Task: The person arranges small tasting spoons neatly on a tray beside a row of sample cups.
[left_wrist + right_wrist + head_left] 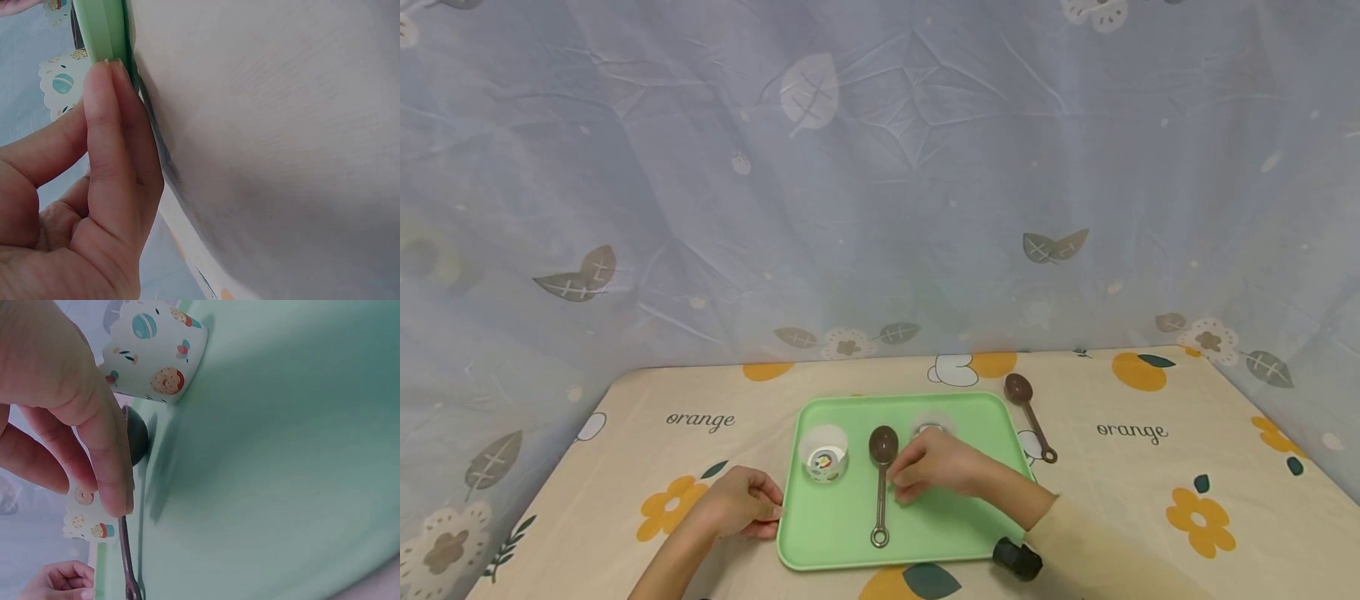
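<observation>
A brown spoon (882, 467) with a ring-ended handle lies lengthwise on a light green tray (955, 533). Just right of its handle, my right hand (943, 462) hovers with loosely bent fingers; in the right wrist view its fingertips overlap the handle, and no grip shows. A white patterned paper baking cup (824, 454) stands left of the spoon. Another such cup (156, 350) stands to its right, partly behind my right hand in the head view. At the tray's left edge, my left hand (741, 504) pinches the rim between thumb and fingers.
A second brown spoon (1032, 417) lies on the patterned tablecloth (700, 450), right of the tray. A black cylindrical object (1018, 559) sits by the tray's near right corner, beside my right sleeve. A grey-blue curtain (880, 208) hangs behind the table.
</observation>
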Demonstrator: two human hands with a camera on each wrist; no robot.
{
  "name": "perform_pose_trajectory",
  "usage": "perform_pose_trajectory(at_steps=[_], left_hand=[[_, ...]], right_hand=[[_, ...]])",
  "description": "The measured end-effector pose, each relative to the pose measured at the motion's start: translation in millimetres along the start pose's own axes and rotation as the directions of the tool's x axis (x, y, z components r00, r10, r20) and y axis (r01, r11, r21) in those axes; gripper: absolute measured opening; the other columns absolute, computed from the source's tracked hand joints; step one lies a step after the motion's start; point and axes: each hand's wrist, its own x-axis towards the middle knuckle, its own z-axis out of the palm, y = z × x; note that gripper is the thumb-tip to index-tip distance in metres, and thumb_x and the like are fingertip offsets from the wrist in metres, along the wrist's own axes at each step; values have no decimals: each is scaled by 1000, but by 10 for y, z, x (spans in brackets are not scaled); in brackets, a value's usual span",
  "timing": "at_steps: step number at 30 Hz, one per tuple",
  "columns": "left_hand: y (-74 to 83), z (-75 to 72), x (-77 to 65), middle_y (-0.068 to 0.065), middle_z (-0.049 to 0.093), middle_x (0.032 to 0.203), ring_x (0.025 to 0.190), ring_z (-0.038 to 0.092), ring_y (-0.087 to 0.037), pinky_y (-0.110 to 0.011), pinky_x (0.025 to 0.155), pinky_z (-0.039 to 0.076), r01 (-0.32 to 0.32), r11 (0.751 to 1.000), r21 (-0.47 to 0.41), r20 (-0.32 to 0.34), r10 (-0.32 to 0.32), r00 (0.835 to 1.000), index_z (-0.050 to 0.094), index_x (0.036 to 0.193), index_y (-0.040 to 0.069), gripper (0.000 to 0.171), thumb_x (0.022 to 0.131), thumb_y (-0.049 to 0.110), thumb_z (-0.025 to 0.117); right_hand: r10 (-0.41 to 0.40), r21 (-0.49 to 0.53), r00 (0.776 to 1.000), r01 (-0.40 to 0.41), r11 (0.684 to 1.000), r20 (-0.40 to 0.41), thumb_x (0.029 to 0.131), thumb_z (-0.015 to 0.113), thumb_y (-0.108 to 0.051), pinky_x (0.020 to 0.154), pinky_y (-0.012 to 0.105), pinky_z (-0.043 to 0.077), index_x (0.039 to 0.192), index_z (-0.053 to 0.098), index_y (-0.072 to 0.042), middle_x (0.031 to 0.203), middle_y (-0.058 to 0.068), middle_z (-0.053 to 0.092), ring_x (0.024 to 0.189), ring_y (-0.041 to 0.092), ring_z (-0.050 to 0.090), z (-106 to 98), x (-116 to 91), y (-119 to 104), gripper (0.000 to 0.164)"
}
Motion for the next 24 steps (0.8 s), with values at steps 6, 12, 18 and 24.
perform_pose_trajectory(at_steps=[6, 12, 18, 24], left_hand=[[-29, -27, 26, -10, 52, 68, 54, 56, -15, -25, 53, 54, -15, 1000, -8, 49, 15, 999, 58, 82, -5, 8, 78, -9, 63], [-19, -12, -1, -11, 52, 68, 54, 56, -15, -26, 53, 54, -20, 1000, -13, 18, 20, 1000, 57, 81, -5, 9, 78, -10, 64], [-13, 5, -12, -11, 52, 67, 54, 56, -16, -26, 52, 54, -19, 1000, -22, 0, 19, 1000, 57, 80, -6, 9, 78, -12, 62], [5, 3, -45, -11, 53, 67, 54, 56, -15, -26, 52, 54, -23, 999, -31, 3, 24, 1000, 57, 80, -6, 9, 78, -13, 62]], right_hand=[[-14, 9, 999, 14, 1000, 31, 84, 56, 9, 70, 37, 55, 96, 60, 19, 87, 24, 62, 74, 33, 65, -85, -58, -63, 16], [-13, 24, 1000, 12, 1000, 16, 84, 57, 7, 72, 38, 55, 99, 59, 19, 91, 25, 62, 75, 32, 65, -198, -100, -102, 18], [-26, 34, 1000, 25, 999, 8, 84, 58, 6, 72, 39, 55, 99, 59, 19, 92, 25, 62, 75, 31, 65, -281, -145, -141, 20], [-42, 15, 999, 42, 999, -7, 84, 59, 5, 74, 41, 54, 100, 59, 18, 95, 26, 62, 78, 31, 65, -389, -202, -186, 21]])
